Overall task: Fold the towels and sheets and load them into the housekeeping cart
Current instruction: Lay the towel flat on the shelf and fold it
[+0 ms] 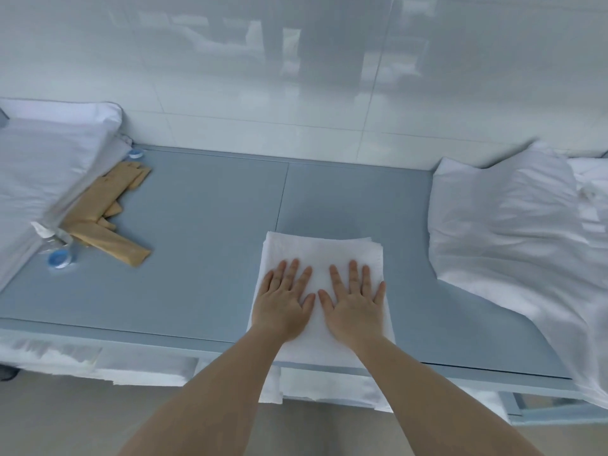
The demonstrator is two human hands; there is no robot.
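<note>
A folded white towel [322,255] lay on a grey-blue tabletop [204,251], its near edge hanging over the table's front rim. The left hand [283,299] and right hand [356,302] pressed flat on it side by side, fingers straight and spread, gripping nothing. To the right, a crumpled white sheet [506,232] spilled off the table and was cut off by the frame edge. At far left, a stack of white linen [42,166] was also cropped, and partly covered some tan paper packets [105,212] and small blue-capped bottles [61,256]. White fabric on a shelf under the table was blurred and hard to make out.
</note>
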